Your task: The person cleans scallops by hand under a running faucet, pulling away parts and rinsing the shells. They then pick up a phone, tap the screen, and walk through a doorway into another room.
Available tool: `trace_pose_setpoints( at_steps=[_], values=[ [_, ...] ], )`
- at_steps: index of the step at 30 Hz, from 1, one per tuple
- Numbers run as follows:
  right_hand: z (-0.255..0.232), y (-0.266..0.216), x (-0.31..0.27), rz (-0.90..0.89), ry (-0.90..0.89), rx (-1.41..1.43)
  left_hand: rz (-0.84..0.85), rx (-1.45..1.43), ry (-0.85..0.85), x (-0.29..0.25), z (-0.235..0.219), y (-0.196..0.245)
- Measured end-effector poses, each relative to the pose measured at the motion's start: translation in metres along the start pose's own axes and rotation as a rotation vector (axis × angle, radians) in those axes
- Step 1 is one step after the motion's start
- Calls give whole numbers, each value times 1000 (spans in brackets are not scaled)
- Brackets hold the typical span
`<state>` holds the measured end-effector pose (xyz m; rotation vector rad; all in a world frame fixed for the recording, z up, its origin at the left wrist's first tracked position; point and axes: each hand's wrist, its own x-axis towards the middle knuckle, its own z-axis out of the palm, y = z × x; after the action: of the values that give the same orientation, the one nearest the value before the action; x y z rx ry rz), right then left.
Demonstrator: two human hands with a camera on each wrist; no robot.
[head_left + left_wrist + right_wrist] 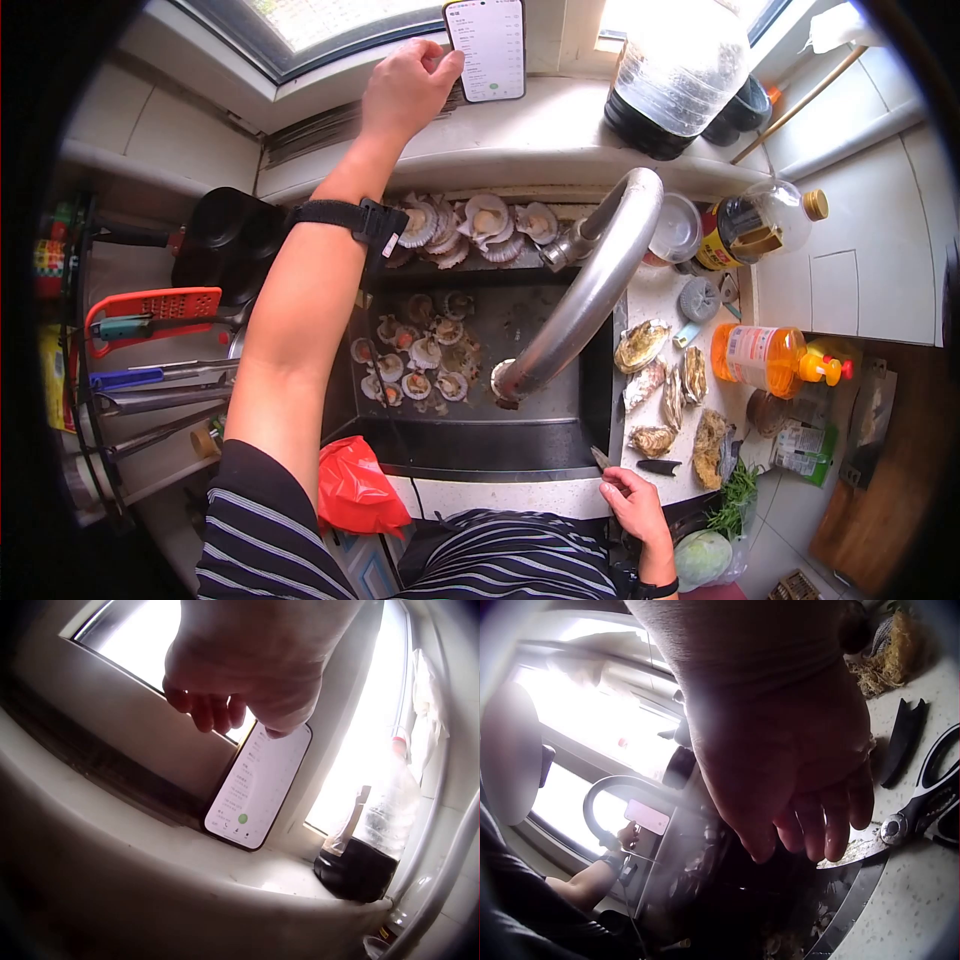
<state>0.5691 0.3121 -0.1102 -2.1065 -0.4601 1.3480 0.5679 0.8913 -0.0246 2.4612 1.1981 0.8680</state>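
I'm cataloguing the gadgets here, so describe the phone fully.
The phone stands on end on the windowsill, seemingly leaning against the window frame. It has a slim dark rim, rounded corners and a smooth, glassy front. Its screen is lit: white, rows of text too small to read, a round green button near the bottom. The left hand is beside it; contact is unclear.

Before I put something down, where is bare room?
White windowsill, between the lit phone and dark-based clear plastic bottle; black sink beneath the curved steel faucet, right of pale opened scallops. Crowded: speckled white counter, under rough brown oysters.
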Motion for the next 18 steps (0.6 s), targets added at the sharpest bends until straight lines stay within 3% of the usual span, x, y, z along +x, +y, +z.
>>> trace_pose_setpoints(
  at_steps=[8, 14, 18],
  values=[
    [-1, -4, 1, 22, -2, 22, -10, -11, 25, 13, -2, 3],
    [-1, 2, 2, -3, 14, 12, -110, -41, -57, 19, -2, 11],
    [0, 2, 2, -7, 19, 32, -53, 173, -84, 14, 13, 0]
  ],
)
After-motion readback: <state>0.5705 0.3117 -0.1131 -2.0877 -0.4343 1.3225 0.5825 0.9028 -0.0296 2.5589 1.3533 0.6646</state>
